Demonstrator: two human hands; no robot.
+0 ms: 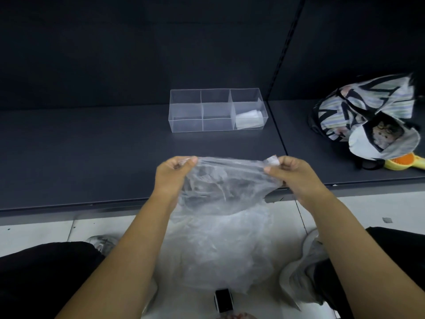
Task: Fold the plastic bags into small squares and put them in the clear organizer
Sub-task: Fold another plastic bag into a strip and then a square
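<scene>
At the front edge of the dark, matte shelf (pixel 92 157): plastic bag (pixel 220 215), large, thin, translucent, heavily crinkled. Held up by its top edge and drawn fairly taut from corner to corner, lower part hung slack toward the white tiled floor. Judged so held to spread and flatten the film ahead of a first fold.

At far right of the shelf: striped fabric bag (pixel 358 104), soft, slumped, mouth gaping; set well apart from the work.

Toward the back of the shelf, beyond the hands: clear organizer (pixel 216 110), rigid, rectangular, thin-walled, partitioned into compartments; stood open side up, likely kept near to receive finished squares.

Left hand (pixel 172 173): fingers (pixel 190 160) curled round the bag's left top corner, film bunched in the grip.

Right hand (pixel 292 171): thumb and fingers pinched on the right top corner.

In the organizer's right-end section: folded bag (pixel 249 120), small, whitish, flattened, roughly square; remaining compartments seemingly bare.
</scene>
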